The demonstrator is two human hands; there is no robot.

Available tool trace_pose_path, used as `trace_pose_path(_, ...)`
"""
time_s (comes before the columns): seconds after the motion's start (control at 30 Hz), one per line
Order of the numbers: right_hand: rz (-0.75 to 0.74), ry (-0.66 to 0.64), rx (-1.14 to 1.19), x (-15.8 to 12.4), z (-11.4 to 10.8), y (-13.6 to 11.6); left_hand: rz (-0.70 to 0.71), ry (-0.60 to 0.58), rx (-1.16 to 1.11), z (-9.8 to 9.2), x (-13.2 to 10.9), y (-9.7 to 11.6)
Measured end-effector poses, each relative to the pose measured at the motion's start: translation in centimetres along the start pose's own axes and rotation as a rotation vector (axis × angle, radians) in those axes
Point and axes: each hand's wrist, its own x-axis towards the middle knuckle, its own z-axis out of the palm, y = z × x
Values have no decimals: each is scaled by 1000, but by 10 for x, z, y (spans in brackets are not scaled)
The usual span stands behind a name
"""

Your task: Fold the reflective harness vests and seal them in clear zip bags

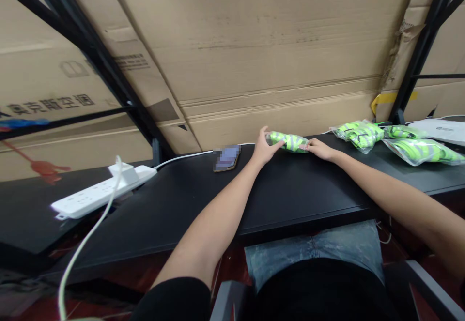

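Head view, looking forward and down over a black table [308,200]. A rolled bundle of fluorescent yellow-green fabric with grey reflective bands [288,142] lies at the table's far side, near the centre of the frame, between the two hands. The left hand [263,149] is spread, its fingers [271,141] reaching over the bundle's left end. The right hand [319,149] lies nearly flat, its fingertips [304,145] against the right end. The bundle is thus pressed from both ends, not pinched. To the upper right lie three clear plastic bags of matching green fabric [358,134] [401,131] [423,151], beside a flat white box [441,129]. Left of the left hand rests a blurred smartphone [227,159]. Further left lies a white power strip [98,195] with a white plug [123,173] and a white cable [87,243]. Behind the table stand large corrugated cardboard sheets [254,45], crossed by a black metal shelf frame [90,45]. Below the table edge shows the person's denim-clad lap [312,248].
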Motion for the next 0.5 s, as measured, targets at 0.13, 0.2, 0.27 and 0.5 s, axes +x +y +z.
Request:
trace_pose_path(0.13,75,-80,410,-4,-5,-11,223,102,67,-18,2,23)
trace_pose_path(0.2,123,-56,504,-5,-4,-19,234,167,102,-21,4,29)
trace_pose_path(0.27,152,-8,479,-5,-4,-25,158,215,51,-19,7,28)
trace_pose_path(0.5,-122,158,-177,-8,-11,-34,-132,55,-53,-9,7,9)
